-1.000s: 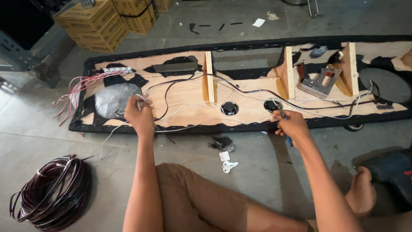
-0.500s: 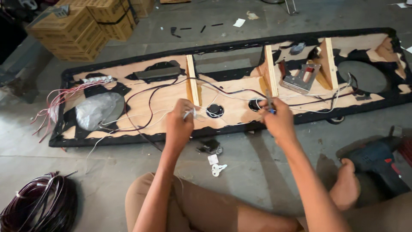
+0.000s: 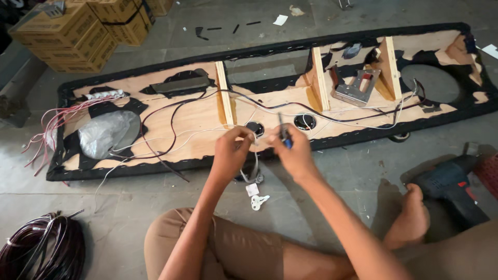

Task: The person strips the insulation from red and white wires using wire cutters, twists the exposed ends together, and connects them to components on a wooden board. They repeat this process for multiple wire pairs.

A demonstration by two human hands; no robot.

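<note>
A long plywood panel [image 3: 197, 116] with black fabric edging lies on the floor before me, with wooden dividers, round holes and loose wires across it. My left hand [image 3: 231, 153] pinches a thin white wire [image 3: 171, 140] near the panel's front edge. My right hand [image 3: 293, 153] sits close beside it and grips a small dark tool with a blue handle [image 3: 284, 136], tip upward. The two hands almost touch above a small black part on the floor. My bent legs fill the foreground.
A coil of dark cable [image 3: 44, 251] lies at the lower left. Cardboard boxes [image 3: 78, 28] stand at the upper left. A cordless drill [image 3: 448, 184] rests at the right by my foot [image 3: 412, 218]. A white key-like piece [image 3: 258, 199] lies on the floor below my hands.
Both hands have drawn together towards the middle of the panel's front edge. The left hand came from the far left, the right hand from the right hole. The view shifted closer.
</note>
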